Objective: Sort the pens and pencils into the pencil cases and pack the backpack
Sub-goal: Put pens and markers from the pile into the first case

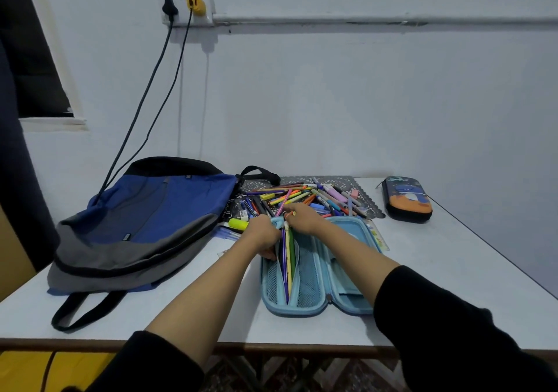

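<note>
An open light-blue pencil case [314,271] lies flat in front of me, with several coloured pencils [288,259] tucked in its left mesh pocket. My left hand [262,231] grips the far left rim of the case. My right hand [303,216] pinches a pink pencil [283,203] at the near edge of a heap of pens and pencils [305,198] behind the case. A blue and grey backpack [145,219] lies flat to the left. A closed dark pencil case [406,198] with an orange and blue picture sits at the far right.
The heap rests on a dark patterned mat [302,180]. A yellow highlighter [238,223] and blue pens [228,234] lie between backpack and case. Two black cables [145,99] hang from a wall socket [185,5] behind the backpack. The table's front edge [271,345] is near me.
</note>
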